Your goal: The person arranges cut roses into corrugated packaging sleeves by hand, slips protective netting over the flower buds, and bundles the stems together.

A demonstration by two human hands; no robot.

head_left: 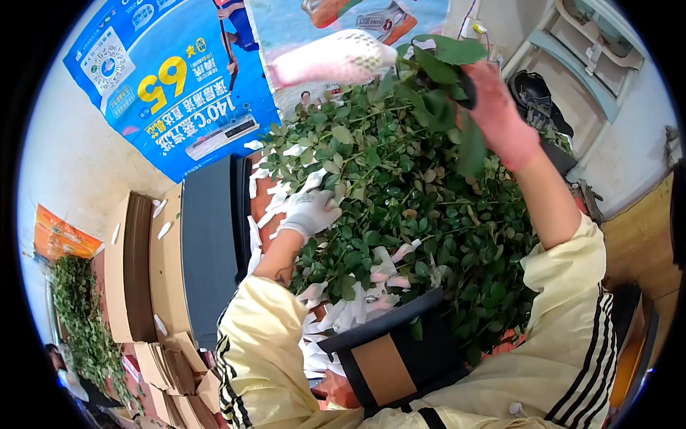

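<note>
My right hand (pixel 500 118), in a pink glove, is raised at the upper right and closed around the leafy stem of a rose (pixel 436 89). The rose's head points left, wrapped in a white mesh sleeve (pixel 357 53) that looks blurred and pinkish at its far end. My left hand (pixel 309 213), in a white glove, hovers at the left edge of a big pile of leafy rose stems (pixel 400 171). Its fingers are apart, close to the white sleeves (pixel 275 204) along that edge. More sleeved heads (pixel 386 268) poke out at the front of the pile.
A black stand with a brown strip (pixel 380 368) is directly before my body. Dark panels (pixel 209 250) and cardboard sheets (pixel 132 268) stand to the left, folded cardboard (pixel 168 368) below. More foliage (pixel 78 307) lies far left. A pale chair (pixel 582 64) is at the upper right.
</note>
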